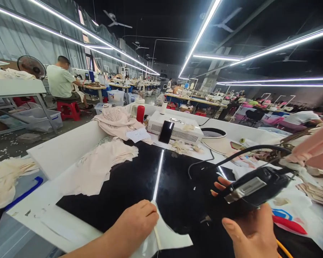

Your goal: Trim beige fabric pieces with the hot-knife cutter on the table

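My left hand [138,224] is closed on a pale cut fabric piece [171,236], with a narrow strip hanging below the fingers. The piece lies partly on the black work surface [174,190]. To the right, my right hand [254,233] reaches around a black machine part with a metal plate [249,190]. Its thumb and fingertips stand apart, and the machine part hides the middle of the hand. No cloth shows between those fingertips. Left of centre, a stack of pale pink fabric pieces [97,166] rests on the table.
A phone [166,132] leans against a white slotted box [177,127]. Near it stand a red bottle [140,113] and a white ring-shaped item [214,138]. More cloth [117,123] lies at the back. A person [60,80] sits at a sewing table far left.
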Motion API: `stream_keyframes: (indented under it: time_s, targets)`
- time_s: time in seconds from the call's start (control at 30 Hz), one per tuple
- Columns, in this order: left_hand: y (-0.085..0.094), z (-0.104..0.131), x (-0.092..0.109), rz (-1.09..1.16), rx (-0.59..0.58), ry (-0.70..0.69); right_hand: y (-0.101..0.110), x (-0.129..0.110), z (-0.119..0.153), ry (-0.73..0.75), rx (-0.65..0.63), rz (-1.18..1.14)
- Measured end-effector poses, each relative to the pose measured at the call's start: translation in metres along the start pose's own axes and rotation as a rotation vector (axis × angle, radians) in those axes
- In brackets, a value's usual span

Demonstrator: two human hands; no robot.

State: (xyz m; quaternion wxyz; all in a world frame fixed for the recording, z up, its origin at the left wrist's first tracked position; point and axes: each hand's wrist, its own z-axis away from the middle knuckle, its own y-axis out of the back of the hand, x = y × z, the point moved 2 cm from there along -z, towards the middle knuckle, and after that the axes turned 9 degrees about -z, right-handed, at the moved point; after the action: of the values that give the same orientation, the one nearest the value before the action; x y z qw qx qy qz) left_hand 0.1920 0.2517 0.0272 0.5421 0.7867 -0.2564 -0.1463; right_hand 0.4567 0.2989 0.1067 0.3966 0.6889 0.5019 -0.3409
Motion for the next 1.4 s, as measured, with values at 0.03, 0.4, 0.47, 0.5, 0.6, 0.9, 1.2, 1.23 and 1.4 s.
stream_keyframes:
  time_s: [0.03, 0.4, 0.47, 0.5, 0.6, 0.9, 1.2, 1.23, 1.4]
  targets:
    - [-0.002, 0.0, 0.0, -0.008, 0.001, -0.003, -0.005, -0.004, -0.003, -0.007, 0.047, -0.088]
    - [0.009, -0.006, 0.002, 0.012, 0.012, -0.037, -0.04, -0.022, -0.013, 0.131, 0.074, -0.59]
    - [0.02, -0.006, -0.005, 0.052, 0.031, -0.016, -0.048, -0.028, -0.009, 0.114, 0.041, -0.639]
    - [0.026, -0.006, -0.009, 0.064, 0.046, -0.006, -0.052, -0.03, -0.006, 0.096, 0.028, -0.66]
    - [0.04, -0.007, -0.022, 0.061, 0.079, -0.002, -0.061, -0.035, 0.001, 0.056, 0.023, -0.715]
    - [0.034, -0.022, -0.017, 0.125, 0.029, -0.072, -0.063, -0.035, 0.017, 0.092, 0.058, -0.737]
    - [0.014, -0.02, -0.018, 0.074, -0.106, -0.111, -0.059, -0.034, 0.021, 0.084, 0.092, -0.735]
    - [0.013, -0.019, -0.019, 0.07, -0.11, -0.108, -0.059, -0.034, 0.021, 0.08, 0.092, -0.736]
    - [0.015, -0.014, -0.021, 0.065, -0.118, -0.128, -0.059, -0.038, 0.023, 0.07, 0.099, -0.745]
